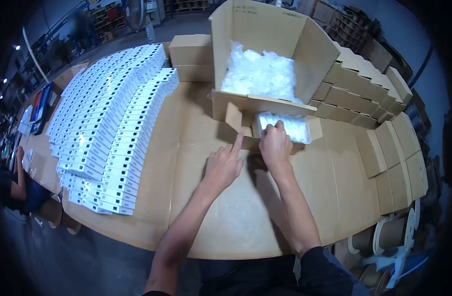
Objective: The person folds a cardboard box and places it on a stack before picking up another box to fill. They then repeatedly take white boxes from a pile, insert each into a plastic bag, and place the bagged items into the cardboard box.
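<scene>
Head view. Bare cardboard-covered table [226,212] below and behind both hands, open room down to the near edge. Left of the left hand [223,167], long rows of white boxes [112,128], well apart. Just ahead of the right hand [275,145], a small carton [250,130], flaps open, holding a plastic bag [290,127]; beyond it, a big open carton [265,54] of more bags. Right, stacked flat cartons [383,128], near.

Left hand loosely curled, index finger out, touching the small carton's flap, gripping nothing. Right hand palm-down, fingers pressing on the bag at the carton's near rim, wrist bent; true grasp unclear. Both forearms bare, stretched forward.
</scene>
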`<action>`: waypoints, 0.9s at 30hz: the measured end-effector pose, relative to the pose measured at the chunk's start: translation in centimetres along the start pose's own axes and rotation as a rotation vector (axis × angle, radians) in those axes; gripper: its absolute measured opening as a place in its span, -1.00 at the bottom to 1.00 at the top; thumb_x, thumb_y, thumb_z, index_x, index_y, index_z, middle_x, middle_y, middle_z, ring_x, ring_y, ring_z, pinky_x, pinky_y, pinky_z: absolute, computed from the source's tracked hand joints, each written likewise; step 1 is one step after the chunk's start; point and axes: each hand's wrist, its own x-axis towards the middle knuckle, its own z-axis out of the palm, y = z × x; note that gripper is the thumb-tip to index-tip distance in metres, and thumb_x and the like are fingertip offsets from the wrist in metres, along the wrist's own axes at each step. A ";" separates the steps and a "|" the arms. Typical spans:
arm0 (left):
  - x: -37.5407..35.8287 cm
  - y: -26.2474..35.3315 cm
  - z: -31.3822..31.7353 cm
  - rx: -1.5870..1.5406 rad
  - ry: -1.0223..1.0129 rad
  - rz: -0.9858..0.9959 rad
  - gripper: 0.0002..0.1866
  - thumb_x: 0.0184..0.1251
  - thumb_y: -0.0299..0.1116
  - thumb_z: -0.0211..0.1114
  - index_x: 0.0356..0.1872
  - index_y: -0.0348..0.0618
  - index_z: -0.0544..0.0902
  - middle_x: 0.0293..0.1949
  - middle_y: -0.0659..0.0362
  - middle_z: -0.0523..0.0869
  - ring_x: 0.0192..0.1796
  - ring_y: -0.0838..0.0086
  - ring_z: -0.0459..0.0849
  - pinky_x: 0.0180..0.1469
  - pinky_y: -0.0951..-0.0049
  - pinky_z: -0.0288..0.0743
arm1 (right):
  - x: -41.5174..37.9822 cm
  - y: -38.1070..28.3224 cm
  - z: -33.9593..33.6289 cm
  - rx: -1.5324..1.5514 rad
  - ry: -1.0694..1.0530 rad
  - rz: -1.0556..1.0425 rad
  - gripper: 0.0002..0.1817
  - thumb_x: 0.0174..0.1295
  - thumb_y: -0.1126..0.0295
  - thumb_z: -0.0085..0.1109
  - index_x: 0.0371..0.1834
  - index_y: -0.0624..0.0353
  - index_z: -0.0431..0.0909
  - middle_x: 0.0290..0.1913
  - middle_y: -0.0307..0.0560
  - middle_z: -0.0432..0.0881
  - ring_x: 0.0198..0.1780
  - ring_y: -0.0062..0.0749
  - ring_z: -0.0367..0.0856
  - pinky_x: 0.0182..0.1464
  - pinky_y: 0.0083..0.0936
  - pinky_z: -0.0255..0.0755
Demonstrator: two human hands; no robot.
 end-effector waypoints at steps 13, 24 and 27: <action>-17.2 3.1 -10.6 0.014 0.273 -0.135 -0.54 0.24 -0.44 0.46 0.19 -0.12 0.66 0.02 0.08 0.67 0.18 0.15 0.63 0.23 0.12 0.52 | -8.7 -5.3 -2.2 0.420 -0.044 -0.404 -0.53 0.35 0.56 0.19 0.35 0.25 0.47 0.43 0.25 0.39 0.41 0.24 0.43 0.41 -0.08 0.40; -28.0 -2.4 -17.7 0.290 0.485 -0.444 -0.50 0.26 -0.53 0.38 0.26 -0.28 0.57 0.27 -0.03 0.58 0.41 0.03 0.51 0.43 0.11 0.42 | -14.7 -19.9 0.7 0.559 -0.409 -0.992 -0.46 0.28 0.52 0.24 0.36 0.24 0.45 0.44 0.17 0.44 0.40 0.22 0.43 0.45 -0.05 0.36; -28.2 -3.8 -18.2 0.352 0.476 -0.475 -0.46 0.31 -0.54 0.31 0.34 -0.29 0.52 0.30 0.00 0.59 0.44 0.08 0.48 0.46 0.12 0.38 | -15.5 -22.2 1.6 0.535 -0.421 -1.057 -0.45 0.29 0.50 0.20 0.40 0.17 0.45 0.50 0.06 0.42 0.45 0.17 0.39 0.46 -0.02 0.33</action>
